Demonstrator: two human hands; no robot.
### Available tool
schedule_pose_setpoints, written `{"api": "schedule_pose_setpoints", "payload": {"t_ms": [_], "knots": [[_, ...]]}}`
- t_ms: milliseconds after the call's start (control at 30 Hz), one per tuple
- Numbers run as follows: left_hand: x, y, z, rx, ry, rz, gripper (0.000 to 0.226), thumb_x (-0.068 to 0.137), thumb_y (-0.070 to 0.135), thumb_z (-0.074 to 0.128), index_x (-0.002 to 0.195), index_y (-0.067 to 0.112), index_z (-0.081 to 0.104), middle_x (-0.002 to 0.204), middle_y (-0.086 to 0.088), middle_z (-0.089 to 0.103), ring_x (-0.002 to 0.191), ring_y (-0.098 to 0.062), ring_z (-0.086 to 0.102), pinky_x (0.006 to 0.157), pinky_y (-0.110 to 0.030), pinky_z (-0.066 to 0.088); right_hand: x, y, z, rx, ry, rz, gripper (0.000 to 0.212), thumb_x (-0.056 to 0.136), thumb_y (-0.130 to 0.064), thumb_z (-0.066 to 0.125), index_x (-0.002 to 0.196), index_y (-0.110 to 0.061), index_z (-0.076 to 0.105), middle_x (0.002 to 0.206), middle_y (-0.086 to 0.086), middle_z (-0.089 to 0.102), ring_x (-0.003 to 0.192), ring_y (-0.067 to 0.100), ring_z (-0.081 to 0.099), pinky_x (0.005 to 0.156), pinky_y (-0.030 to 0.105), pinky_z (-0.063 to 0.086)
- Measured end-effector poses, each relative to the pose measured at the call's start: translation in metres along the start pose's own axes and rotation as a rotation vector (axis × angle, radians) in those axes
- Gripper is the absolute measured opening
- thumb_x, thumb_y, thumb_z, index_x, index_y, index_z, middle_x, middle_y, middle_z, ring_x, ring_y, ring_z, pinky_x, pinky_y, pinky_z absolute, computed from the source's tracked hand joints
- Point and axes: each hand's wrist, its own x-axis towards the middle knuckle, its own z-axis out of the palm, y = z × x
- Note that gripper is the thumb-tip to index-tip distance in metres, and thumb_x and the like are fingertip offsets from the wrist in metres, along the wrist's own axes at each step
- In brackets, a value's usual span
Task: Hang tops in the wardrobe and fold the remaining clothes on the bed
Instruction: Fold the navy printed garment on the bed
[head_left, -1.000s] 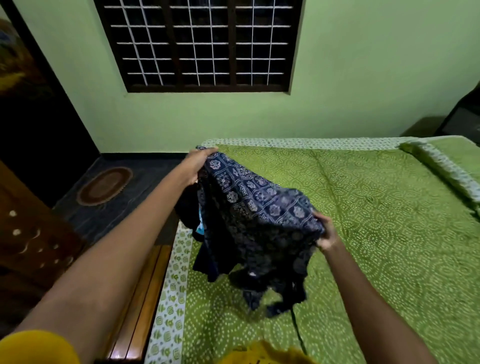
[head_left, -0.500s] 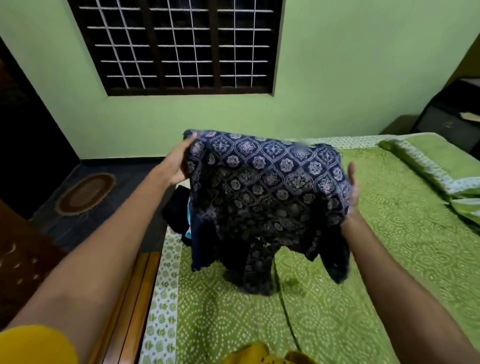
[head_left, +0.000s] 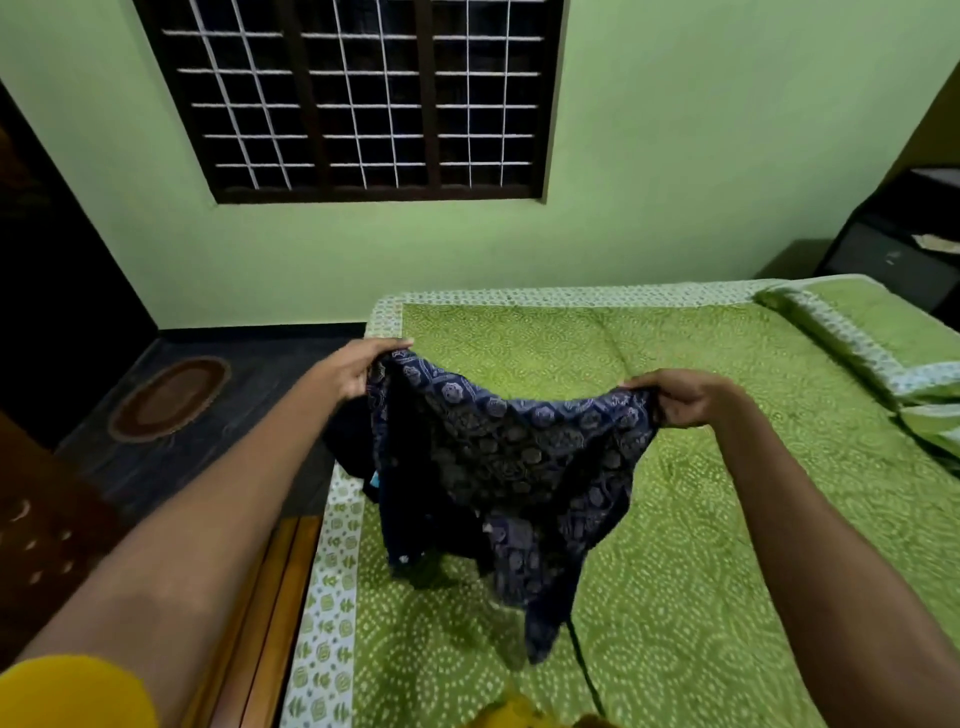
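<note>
A dark blue top with a pale medallion print hangs stretched between my two hands above the green bed. My left hand grips its upper left edge and my right hand pinches its upper right edge. The cloth sags in the middle and its lower end trails down to the bedspread. Behind the top, at the bed's left edge, lies a small dark pile of other clothes, mostly hidden, with a bit of light blue showing.
A green pillow lies at the bed's far right. A wooden bed frame runs along the left side. An oval mat sits on the dark floor. A dark cabinet stands in the far right corner under the barred window.
My hands have spread wider and lowered a little, so the top went from a bunched fold to hanging open and sagging between them. My view has turned right.
</note>
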Motion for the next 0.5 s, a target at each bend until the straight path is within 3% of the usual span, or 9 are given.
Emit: {"api": "schedule_pose_setpoints", "payload": {"t_ms": [100, 167, 233, 267, 300, 367, 400, 467, 500], "knots": [[-0.009, -0.001, -0.004, -0.306, 0.003, 0.112, 0.016, 0.085, 0.024, 0.062, 0.093, 0.011, 0.067, 0.096, -0.011, 0.066, 0.082, -0.021, 0.069, 0.072, -0.031, 0.056, 0.009, 0.010, -0.021, 0.391, 0.015, -0.243, 0.044, 0.045, -0.019, 0.091, 0.083, -0.008, 0.070, 0.085, 0.009, 0.073, 0.075, 0.019, 0.071, 0.063, 0.029, 0.058], [-0.005, -0.004, -0.012, -0.256, 0.003, 0.104, 0.054, 0.066, 0.034, 0.078, 0.111, 0.013, 0.057, 0.114, -0.011, 0.059, 0.104, -0.026, 0.058, 0.093, -0.041, 0.048, 0.018, 0.021, -0.027, 0.437, 0.028, -0.317, 0.068, 0.033, -0.024, 0.096, 0.093, -0.010, 0.069, 0.095, 0.008, 0.072, 0.085, 0.020, 0.070, 0.069, 0.030, 0.058], [0.001, -0.008, -0.018, -0.079, -0.044, 0.052, 0.071, 0.044, 0.037, 0.092, 0.098, 0.012, 0.054, 0.107, -0.011, 0.059, 0.096, -0.023, 0.058, 0.089, -0.039, 0.049, 0.013, 0.025, -0.016, 0.195, 0.008, -0.224, 0.052, 0.043, -0.020, 0.094, 0.088, -0.006, 0.072, 0.089, 0.010, 0.073, 0.080, 0.019, 0.071, 0.066, 0.027, 0.057], [0.002, -0.010, -0.021, -0.007, -0.023, 0.030, 0.065, 0.044, 0.035, 0.093, 0.090, 0.011, 0.053, 0.100, -0.011, 0.059, 0.086, -0.020, 0.061, 0.083, -0.033, 0.051, 0.014, 0.026, -0.017, 0.161, 0.041, -0.186, 0.024, 0.059, -0.014, 0.087, 0.078, -0.004, 0.075, 0.081, 0.009, 0.074, 0.073, 0.016, 0.071, 0.063, 0.024, 0.057], [-0.002, -0.009, -0.018, -0.031, -0.001, 0.023, 0.050, 0.057, 0.030, 0.088, 0.088, 0.011, 0.055, 0.097, -0.012, 0.061, 0.079, -0.019, 0.064, 0.078, -0.031, 0.054, 0.012, 0.027, -0.017, 0.205, 0.062, -0.213, 0.009, 0.076, -0.008, 0.073, 0.069, -0.005, 0.075, 0.073, 0.007, 0.073, 0.066, 0.012, 0.070, 0.060, 0.020, 0.056], [-0.006, -0.013, -0.017, -0.198, 0.009, 0.018, 0.025, 0.083, 0.026, 0.069, 0.099, 0.009, 0.059, 0.096, -0.013, 0.067, 0.082, -0.020, 0.068, 0.077, -0.032, 0.055, 0.016, 0.030, -0.031, 0.352, 0.108, -0.247, 0.023, 0.088, -0.011, 0.058, 0.072, -0.008, 0.075, 0.070, 0.002, 0.072, 0.064, 0.010, 0.069, 0.063, 0.018, 0.056], [-0.002, -0.018, -0.020, -0.194, -0.002, 0.005, 0.038, 0.082, 0.031, 0.069, 0.110, 0.008, 0.058, 0.105, -0.013, 0.067, 0.095, -0.022, 0.066, 0.087, -0.036, 0.052, 0.012, 0.030, -0.032, 0.388, 0.097, -0.247, 0.011, 0.083, -0.015, 0.065, 0.081, -0.009, 0.073, 0.073, 0.001, 0.072, 0.067, 0.011, 0.069, 0.067, 0.020, 0.056], [0.002, -0.034, -0.024, -0.062, -0.014, -0.087, 0.075, 0.067, 0.037, 0.082, 0.128, 0.008, 0.051, 0.123, -0.012, 0.061, 0.112, -0.024, 0.060, 0.099, -0.040, 0.045, 0.013, 0.031, -0.038, 0.262, 0.098, -0.215, 0.036, 0.060, -0.018, 0.083, 0.089, -0.003, 0.069, 0.077, 0.005, 0.073, 0.069, 0.015, 0.070, 0.065, 0.024, 0.057], [0.003, -0.039, -0.026, -0.035, -0.033, -0.118, 0.069, 0.069, 0.032, 0.082, 0.126, 0.007, 0.053, 0.116, -0.010, 0.066, 0.102, -0.021, 0.065, 0.092, -0.034, 0.051, 0.009, 0.030, -0.037, 0.191, 0.097, -0.190, 0.045, 0.049, -0.018, 0.089, 0.086, -0.001, 0.069, 0.077, 0.007, 0.073, 0.067, 0.015, 0.070, 0.062, 0.024, 0.057]]}}
